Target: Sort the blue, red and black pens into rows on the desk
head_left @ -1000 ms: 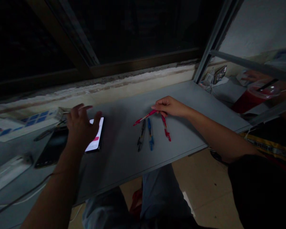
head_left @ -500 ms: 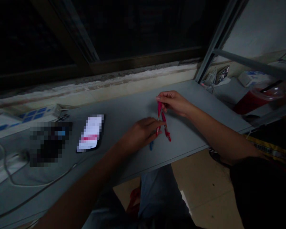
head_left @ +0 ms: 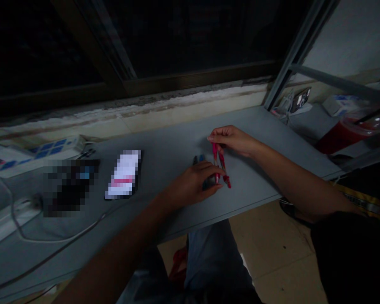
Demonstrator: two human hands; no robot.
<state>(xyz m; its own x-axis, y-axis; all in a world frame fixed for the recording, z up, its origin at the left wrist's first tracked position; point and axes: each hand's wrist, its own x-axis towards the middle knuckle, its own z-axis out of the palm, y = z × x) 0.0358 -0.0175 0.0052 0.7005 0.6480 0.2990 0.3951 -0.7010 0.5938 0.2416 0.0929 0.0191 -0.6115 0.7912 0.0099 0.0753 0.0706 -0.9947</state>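
A slim red pen [head_left: 215, 151] with a pinkish-red upper end stands between my two hands. My right hand [head_left: 231, 137] pinches it at the top. Lower down, the thumb and fingers of my left hand [head_left: 196, 181] close on the same pen near its bottom end. Just right of it a second red pen [head_left: 222, 162] lies on the desk, its upper part close under my right fingers. Partly hidden behind my left hand are a blue pen [head_left: 202, 158] and a dark pen [head_left: 195, 160].
The grey desk [head_left: 164, 169] runs below a dark window. Left of my hands lie a lit phone [head_left: 125, 173], a blurred-out dark object [head_left: 72, 188], cables and a white box [head_left: 57, 147]. A cup of red drink [head_left: 345, 135] stands beyond the metal frame [head_left: 281, 84] at right.
My left hand has shifted slightly right and down with the pen's lower end. The blue and dark pens now show above its knuckles. The whole view has drifted a little.
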